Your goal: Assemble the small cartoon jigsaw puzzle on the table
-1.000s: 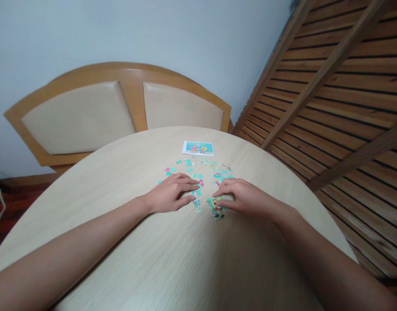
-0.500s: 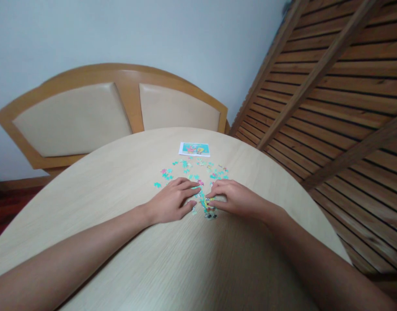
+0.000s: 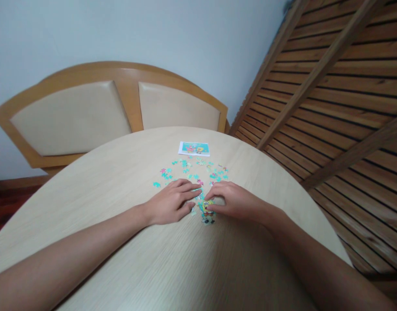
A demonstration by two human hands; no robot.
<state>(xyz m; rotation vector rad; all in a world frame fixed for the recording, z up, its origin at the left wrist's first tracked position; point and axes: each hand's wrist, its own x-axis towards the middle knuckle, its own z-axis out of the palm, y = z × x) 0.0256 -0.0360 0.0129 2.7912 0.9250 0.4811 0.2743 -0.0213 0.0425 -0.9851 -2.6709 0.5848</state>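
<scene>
A partly joined jigsaw puzzle section (image 3: 208, 212) lies on the table in front of me, showing a yellow cartoon figure with black shoes. My right hand (image 3: 232, 198) curls in from the right, with thumb and fingertips gripping the upper part of this section. To the left, my left hand (image 3: 174, 201) rests flat with its fingers apart. Its fingertips touch or hover just over loose pieces; which, I cannot tell. A pale loose jigsaw piece (image 3: 193, 211) sits by the left thumb. A pink jigsaw piece (image 3: 200, 182) lies between the hands.
Several loose turquoise jigsaw pieces (image 3: 185, 163) are scattered beyond my hands. Farther back lies a reference picture card (image 3: 194, 148). The round wooden table (image 3: 136, 259) has a padded bench back (image 3: 127, 93) behind it. A slatted wooden panel (image 3: 331, 95) stands at the right.
The joined puzzle section has shifted slightly toward me and to the left, and more of the yellow figure shows. The right thumb and fingertips remain on it. My left hand has barely moved.
</scene>
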